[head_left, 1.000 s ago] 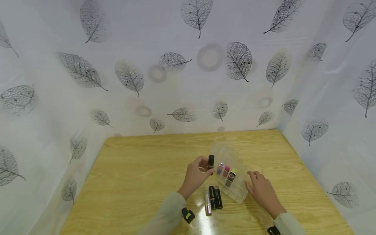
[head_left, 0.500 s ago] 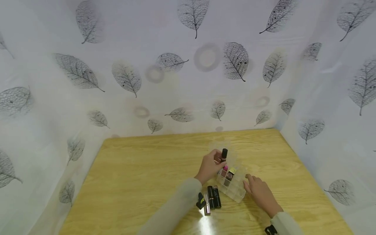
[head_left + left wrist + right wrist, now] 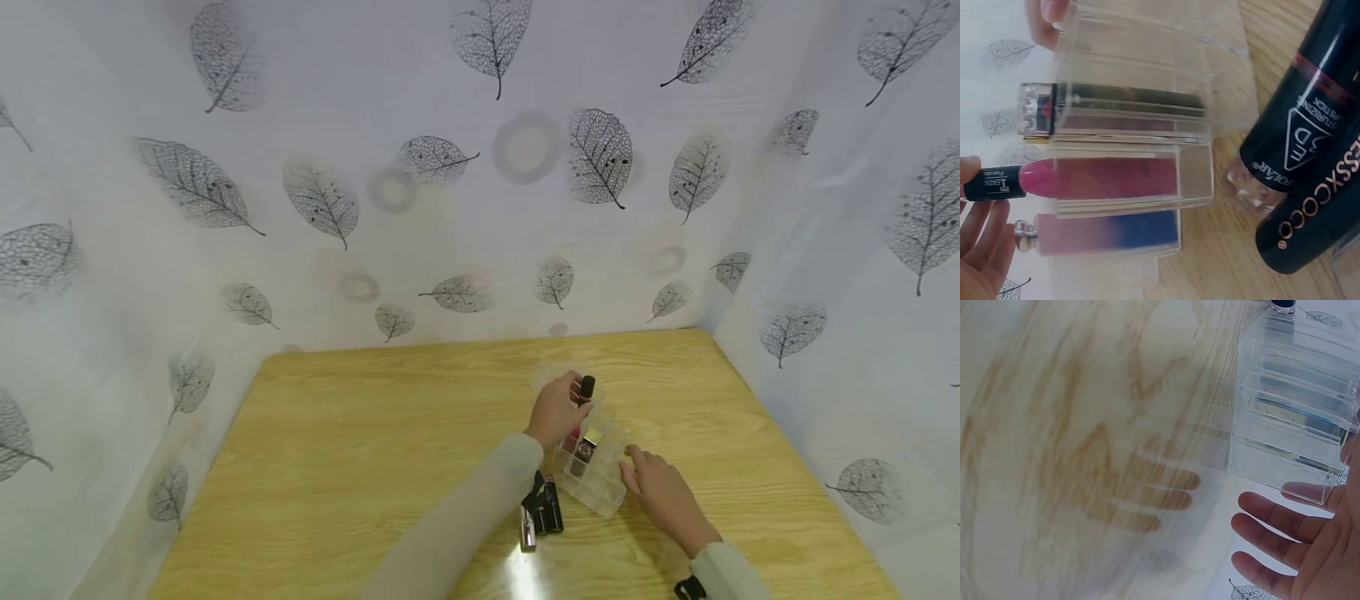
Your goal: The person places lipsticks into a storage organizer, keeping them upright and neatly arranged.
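Observation:
My left hand (image 3: 557,408) pinches a small black-capped lipstick (image 3: 587,387) above the rear part of a clear compartment organizer (image 3: 602,493). In the left wrist view the lipstick (image 3: 996,182) overlaps a pink-topped lipstick (image 3: 1039,179) standing in its slot. On either side of that one stand a pink-and-blue tube (image 3: 1085,234) and a dark lipstick with a clear faceted cap (image 3: 1129,103). My right hand (image 3: 663,498) is at the organizer's right side, fingers extended and loosely spread, thumb and forefinger close to its wall.
Two black lipstick tubes (image 3: 553,507) and a silver-pink tube (image 3: 528,533) lie side by side in front of the organizer, partly under the left wrist. A leaf-printed curtain (image 3: 480,242) encloses the wooden table (image 3: 360,442).
My left hand has carried the black-capped lipstick rightward and away from me, from left of the organizer to over its rear. My right hand has stayed beside the organizer.

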{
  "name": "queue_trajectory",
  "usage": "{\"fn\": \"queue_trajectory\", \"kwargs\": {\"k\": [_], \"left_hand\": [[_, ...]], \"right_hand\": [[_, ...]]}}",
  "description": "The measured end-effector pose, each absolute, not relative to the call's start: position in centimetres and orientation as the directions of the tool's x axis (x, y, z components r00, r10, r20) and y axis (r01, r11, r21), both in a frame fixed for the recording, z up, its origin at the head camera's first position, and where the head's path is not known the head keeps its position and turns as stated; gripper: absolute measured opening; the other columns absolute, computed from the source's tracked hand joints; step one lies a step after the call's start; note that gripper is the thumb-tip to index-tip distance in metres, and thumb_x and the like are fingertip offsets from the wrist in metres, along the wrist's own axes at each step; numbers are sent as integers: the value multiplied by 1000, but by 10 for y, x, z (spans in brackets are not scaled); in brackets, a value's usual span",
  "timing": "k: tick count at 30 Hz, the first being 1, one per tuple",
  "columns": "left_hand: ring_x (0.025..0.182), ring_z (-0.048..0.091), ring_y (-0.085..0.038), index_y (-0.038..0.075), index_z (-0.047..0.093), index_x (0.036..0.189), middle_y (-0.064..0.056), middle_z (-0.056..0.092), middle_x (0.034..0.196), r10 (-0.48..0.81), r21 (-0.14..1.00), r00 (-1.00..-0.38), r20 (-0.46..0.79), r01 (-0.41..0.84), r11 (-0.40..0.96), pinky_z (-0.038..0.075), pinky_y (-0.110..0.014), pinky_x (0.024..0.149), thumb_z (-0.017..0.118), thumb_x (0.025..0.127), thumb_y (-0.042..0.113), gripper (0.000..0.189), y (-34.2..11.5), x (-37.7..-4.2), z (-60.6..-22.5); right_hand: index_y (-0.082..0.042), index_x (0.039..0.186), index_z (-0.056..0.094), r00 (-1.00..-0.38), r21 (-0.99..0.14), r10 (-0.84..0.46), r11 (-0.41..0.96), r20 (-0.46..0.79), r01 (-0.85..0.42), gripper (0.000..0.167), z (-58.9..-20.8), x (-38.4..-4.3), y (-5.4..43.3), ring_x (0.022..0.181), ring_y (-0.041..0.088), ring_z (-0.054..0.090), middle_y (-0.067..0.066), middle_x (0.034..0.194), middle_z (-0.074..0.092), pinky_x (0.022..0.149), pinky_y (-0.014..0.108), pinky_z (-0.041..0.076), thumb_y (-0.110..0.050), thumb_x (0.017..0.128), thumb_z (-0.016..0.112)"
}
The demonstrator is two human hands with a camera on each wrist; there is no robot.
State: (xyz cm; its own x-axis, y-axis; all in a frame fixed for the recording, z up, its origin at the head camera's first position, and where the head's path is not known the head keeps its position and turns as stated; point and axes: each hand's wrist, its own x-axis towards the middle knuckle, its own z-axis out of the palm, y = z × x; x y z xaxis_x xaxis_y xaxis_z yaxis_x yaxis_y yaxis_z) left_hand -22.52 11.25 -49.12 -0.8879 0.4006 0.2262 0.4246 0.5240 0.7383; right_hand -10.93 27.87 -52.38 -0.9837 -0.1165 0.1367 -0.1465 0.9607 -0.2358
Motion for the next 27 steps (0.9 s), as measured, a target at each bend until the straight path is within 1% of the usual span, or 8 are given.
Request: {"fn": "queue_trajectory", "kwargs": {"k": [6,11,16,20,23,27], "left_hand": [[67,57,0,19,61,100,6,68,87,395,661,-897,198,420,622,46,-16,58,71,84,26,20,115,-225,-500],[59,52,2,20,63,98,7,69,86,381,651,-900,211,420,632,41,-15,53,70,84,28,18,115,-223,-501],[58,53,2,20,63,96,6,70,85,387,611,-887,253,456,646,42,-15,53,71,83,30,19,114,-223,-503],[56,53,2,21,63,91,7,69,82,396,560,-873,286,487,670,43,-15,53,73,81,30,16,114,-222,-511],[56,52,2,22,63,87,8,68,81,396,542,-870,294,493,680,42,-14,53,74,81,30,15,113,-223,-516],[59,55,1,22,64,90,9,69,84,399,548,-872,283,489,679,44,-14,55,73,81,30,15,113,-224,-519]], "right_hand": [[1,111,54,-986,-229,-114,963,120,-139,27,-524,-108,279,72,28,61,13,82,63,61,43,51,-21,96,52],[1,112,54,-988,-234,-107,964,108,-129,27,-523,-109,279,73,28,61,13,82,63,62,44,51,-21,96,52],[1,111,55,-987,-238,-112,962,113,-136,27,-523,-110,277,70,27,61,12,79,62,60,42,51,-20,95,53],[1,111,55,-985,-229,-114,963,126,-140,26,-523,-110,277,68,26,60,11,78,61,58,41,50,-19,95,54],[1,111,55,-984,-228,-113,963,135,-142,26,-523,-109,277,69,26,60,11,78,61,59,42,51,-19,94,54],[1,111,55,-986,-228,-108,964,128,-135,26,-521,-109,276,70,27,60,11,78,61,60,43,51,-19,94,54]]}}
